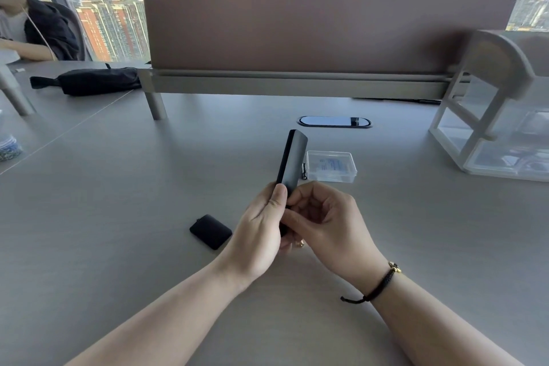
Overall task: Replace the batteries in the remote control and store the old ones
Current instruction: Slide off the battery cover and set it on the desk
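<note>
A slim black remote control (292,156) stands tilted upright above the grey table (118,217), its back turned towards me. My left hand (261,229) grips its lower part, thumb along its edge. My right hand (329,223) curls around its bottom end from the right; what the fingers hold there is hidden. The black battery cover (211,231) lies on the table to the left of my hands. A small clear plastic box (331,166) with blue-printed contents sits behind my hands, and a small dark battery-like item (304,171) lies against its left side.
A brown desk divider (326,24) runs across the back, with an oval cable port (334,121) before it. A white-framed clear drawer unit (499,128) stands at the right. A black pouch (95,80) lies at the back left, near a seated person (32,24).
</note>
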